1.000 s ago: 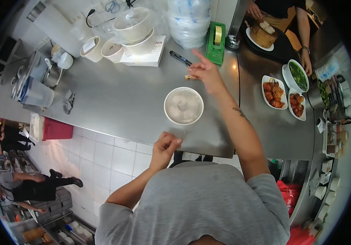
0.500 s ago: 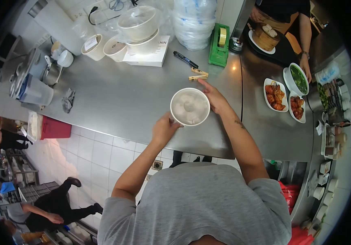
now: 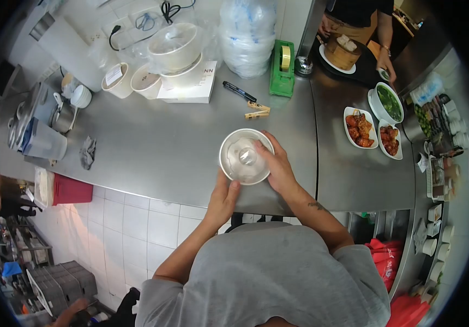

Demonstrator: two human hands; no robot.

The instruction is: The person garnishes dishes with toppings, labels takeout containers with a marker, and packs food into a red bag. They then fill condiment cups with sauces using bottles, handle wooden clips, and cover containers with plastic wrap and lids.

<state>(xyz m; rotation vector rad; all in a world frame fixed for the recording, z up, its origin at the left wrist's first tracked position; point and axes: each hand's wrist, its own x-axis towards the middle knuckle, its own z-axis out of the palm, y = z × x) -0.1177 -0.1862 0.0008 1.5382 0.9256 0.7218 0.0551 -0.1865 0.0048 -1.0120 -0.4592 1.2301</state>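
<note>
Here's the white bowl [image 3: 222,152], right by the front edge of the table [image 3: 152,147], with what looks like a clear lid [image 3: 246,158] across its top. The right hand [image 3: 278,165] wraps the right side, thumb laid over the rim, probably to press and steady at once. And the left hand [image 3: 223,197] holds the near-left side, likely bracing against that push, though its fingertips are hidden.

Just behind lie small tan pieces [image 3: 257,114] and a pen [image 3: 239,91], then the green tape dispenser [image 3: 282,71], all seemingly set for easy reach. Toward the back edge, containers [image 3: 177,46] stack on and beside a white box [image 3: 193,90], presumably saving space. Over the seam on the right, two dishes [image 3: 348,121] sit grouped by a bowl of greens [image 3: 373,109], and a grey cloth [image 3: 87,152] lies near the left corner.
</note>
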